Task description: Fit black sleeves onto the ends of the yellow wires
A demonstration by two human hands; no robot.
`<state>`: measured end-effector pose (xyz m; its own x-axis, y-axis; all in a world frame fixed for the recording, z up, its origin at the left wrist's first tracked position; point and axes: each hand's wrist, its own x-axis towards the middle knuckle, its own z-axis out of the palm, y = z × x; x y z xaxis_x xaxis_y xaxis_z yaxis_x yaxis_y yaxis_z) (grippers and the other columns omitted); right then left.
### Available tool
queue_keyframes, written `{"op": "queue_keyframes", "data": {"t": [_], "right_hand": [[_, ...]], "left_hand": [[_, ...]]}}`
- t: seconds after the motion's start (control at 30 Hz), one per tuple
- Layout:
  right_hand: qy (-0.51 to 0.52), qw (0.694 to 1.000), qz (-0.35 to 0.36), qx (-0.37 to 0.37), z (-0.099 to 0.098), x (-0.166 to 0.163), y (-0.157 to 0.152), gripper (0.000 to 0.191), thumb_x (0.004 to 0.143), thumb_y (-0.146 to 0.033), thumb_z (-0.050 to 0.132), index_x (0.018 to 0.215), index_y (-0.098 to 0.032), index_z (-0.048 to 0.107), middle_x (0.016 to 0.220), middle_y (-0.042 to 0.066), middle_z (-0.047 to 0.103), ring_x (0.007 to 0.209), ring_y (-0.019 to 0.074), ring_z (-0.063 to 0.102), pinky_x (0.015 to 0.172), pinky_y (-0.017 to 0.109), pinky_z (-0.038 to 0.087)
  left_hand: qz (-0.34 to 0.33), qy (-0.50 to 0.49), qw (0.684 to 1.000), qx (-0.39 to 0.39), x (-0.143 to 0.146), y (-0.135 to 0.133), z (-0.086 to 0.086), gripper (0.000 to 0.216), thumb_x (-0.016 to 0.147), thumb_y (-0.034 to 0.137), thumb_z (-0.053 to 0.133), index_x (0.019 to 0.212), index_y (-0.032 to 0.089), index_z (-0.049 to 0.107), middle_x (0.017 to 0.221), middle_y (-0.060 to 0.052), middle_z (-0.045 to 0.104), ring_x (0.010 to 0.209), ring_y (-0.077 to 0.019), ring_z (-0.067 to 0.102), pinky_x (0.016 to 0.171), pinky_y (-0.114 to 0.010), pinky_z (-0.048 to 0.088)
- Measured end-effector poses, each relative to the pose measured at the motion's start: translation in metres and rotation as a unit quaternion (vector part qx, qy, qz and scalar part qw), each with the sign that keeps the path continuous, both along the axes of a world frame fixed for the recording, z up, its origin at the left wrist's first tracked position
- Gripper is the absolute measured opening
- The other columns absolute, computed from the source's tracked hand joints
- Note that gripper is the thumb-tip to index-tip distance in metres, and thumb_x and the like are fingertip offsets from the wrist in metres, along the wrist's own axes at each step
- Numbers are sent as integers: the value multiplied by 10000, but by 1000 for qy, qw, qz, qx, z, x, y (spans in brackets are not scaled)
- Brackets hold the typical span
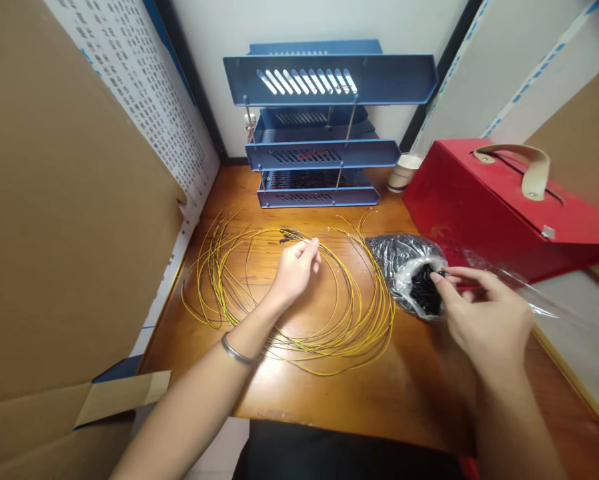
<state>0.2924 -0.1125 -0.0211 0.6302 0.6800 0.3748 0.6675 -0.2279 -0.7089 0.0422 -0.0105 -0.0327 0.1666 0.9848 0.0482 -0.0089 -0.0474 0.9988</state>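
Note:
My left hand (298, 268) is closed, thumb pressed to the fingers, above a loose coil of thin yellow and black wires (352, 313) on the wooden table. Whether a wire is between its fingertips I cannot make out. Just behind that hand lie several small black pieces (288, 235) at wire ends. My right hand (487, 317) pinches a small black piece (440, 273) at the mouth of a clear plastic bag (397, 257). Many similar black pieces (424, 290) fill the bag. Bare wire tips (349, 223) fan out left of it.
A blue tiered tray rack (324, 155) stands at the back, with a paper cup (403, 172) beside it. At the right sits a red box (484, 213) with a beige handle. Cardboard (69, 200) walls the left side. The wooden table's (409, 400) front edge is near my lap.

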Motion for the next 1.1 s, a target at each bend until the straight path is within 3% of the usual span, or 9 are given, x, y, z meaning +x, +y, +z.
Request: {"op": "queue_keyframes", "data": {"t": [0.2, 0.33, 0.4, 0.5, 0.6, 0.73, 0.83, 0.93, 1.1], "right_hand": [[-34, 999, 21, 30, 6, -25, 1, 395, 781, -425, 731, 1086, -173, 733, 848, 54, 625, 620, 162, 468, 722, 370, 449], [52, 976, 208, 34, 33, -65, 4, 293, 853, -423, 688, 1065, -222, 703, 958, 79, 681, 656, 173, 546, 584, 323, 447], [25, 949, 314, 10, 45, -82, 11, 344, 853, -391, 691, 1162, -240, 673, 1147, 100, 688, 945, 250, 641, 786, 388, 517], [24, 918, 389, -69, 53, -96, 29, 568, 825, -367, 716, 1360, -249, 568, 1375, 116, 610, 1241, 332, 569, 1053, 511, 423], [67, 900, 406, -147, 51, -104, 48, 626, 752, -355, 783, 1338, -234, 599, 1259, 134, 681, 1147, 360, 633, 1010, 521, 452], [81, 869, 455, -178, 58, -113, 67, 523, 729, -168, 764, 1241, -202, 666, 878, 50, 752, 818, 253, 693, 814, 388, 520], [82, 846, 499, -168, 79, -118, 77, 376, 759, -115, 723, 1126, -200, 725, 724, 2, 709, 657, 186, 643, 638, 305, 492], [150, 828, 528, -117, 107, -119, 81, 218, 787, -221, 762, 1004, -214, 759, 606, -35, 620, 537, 140, 575, 515, 256, 432], [105, 869, 483, -39, 143, -107, 74, 174, 888, -332, 687, 801, -205, 768, 588, -42, 562, 497, 73, 453, 499, 214, 380]], "left_hand": [[-18, 32, 999, 16, 1, -3, 3, 453, 922, 495, 496, 594, 183, 512, 500, 40, 439, 487, -97, 380, 538, -248, 317], [-127, 132, 978, 97, 0, -14, 7, 452, 943, 418, 486, 557, 183, 460, 521, 40, 417, 514, -101, 382, 543, -247, 301], [-198, 194, 950, 146, 0, -22, 10, 417, 928, 334, 496, 542, 181, 455, 507, 37, 415, 504, -101, 371, 532, -247, 290], [-263, 248, 908, 213, 2, -33, 17, 260, 844, 201, 529, 585, 186, 534, 519, 22, 477, 493, -113, 392, 511, -252, 304], [-291, 268, 882, 257, 6, -39, 23, 149, 794, 172, 547, 655, 197, 597, 584, -16, 558, 537, -152, 457, 534, -275, 363], [-291, 297, 851, 321, 8, -40, 26, 135, 792, 191, 555, 669, 196, 611, 694, -63, 633, 604, -183, 487, 626, -314, 403], [-289, 330, 835, 334, 6, -39, 25, 299, 857, 230, 533, 561, 191, 532, 595, -32, 566, 526, -146, 399, 587, -307, 329], [-287, 361, 830, 314, 2, -39, 27, 399, 926, 263, 491, 534, 185, 500, 548, -11, 531, 492, -126, 376, 570, -304, 272], [-257, 314, 874, 267, -5, -35, 31, 354, 960, 434, 521, 736, 188, 643, 683, -34, 655, 596, -143, 522, 601, -282, 317]]}}
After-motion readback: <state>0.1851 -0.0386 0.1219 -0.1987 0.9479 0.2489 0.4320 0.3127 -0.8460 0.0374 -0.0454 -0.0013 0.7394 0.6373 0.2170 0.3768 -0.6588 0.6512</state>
